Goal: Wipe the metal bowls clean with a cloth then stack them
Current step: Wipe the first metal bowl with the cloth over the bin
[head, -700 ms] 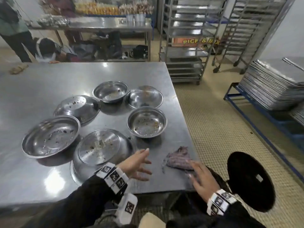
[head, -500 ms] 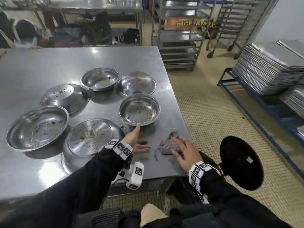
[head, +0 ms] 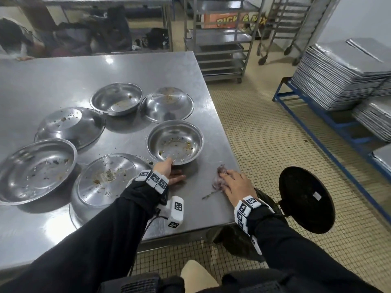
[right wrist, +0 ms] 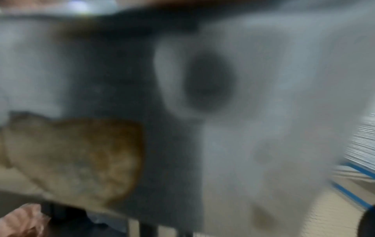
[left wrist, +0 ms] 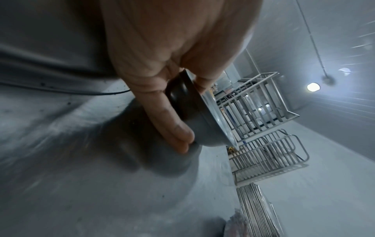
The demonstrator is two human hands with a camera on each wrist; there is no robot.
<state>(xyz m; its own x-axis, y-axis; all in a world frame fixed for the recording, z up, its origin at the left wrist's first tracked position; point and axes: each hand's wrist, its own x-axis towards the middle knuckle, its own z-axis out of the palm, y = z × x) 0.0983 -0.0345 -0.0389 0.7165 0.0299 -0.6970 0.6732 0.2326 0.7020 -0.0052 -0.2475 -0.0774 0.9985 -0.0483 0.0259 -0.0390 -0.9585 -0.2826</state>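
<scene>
The bowl (head: 175,142), pinched at its near rim by the left hand (head: 169,172), could tip and spill crumbs, while the right hand (head: 236,182) pressed loosely curled fingers (head: 224,178) on the cloth (head: 220,176).

Six metal bowls sit on the one steel counter (head: 53,81). Three of them are upright: one at the back (head: 116,98), one near the right edge (head: 175,142), one at the far left (head: 36,170). The other three are turned over: one back right (head: 167,103), one left of middle (head: 69,125), one at the front (head: 108,178). There is one cloth (head: 220,178), a crumpled purplish one. Two hands are on the counter, the left hand (head: 169,172) and the right hand (head: 237,185). Off to the side stand two wheeled metal racks (head: 222,39), one round black stool (head: 306,199), and at least two stacks of metal trays (head: 338,77) on a blue frame.
</scene>
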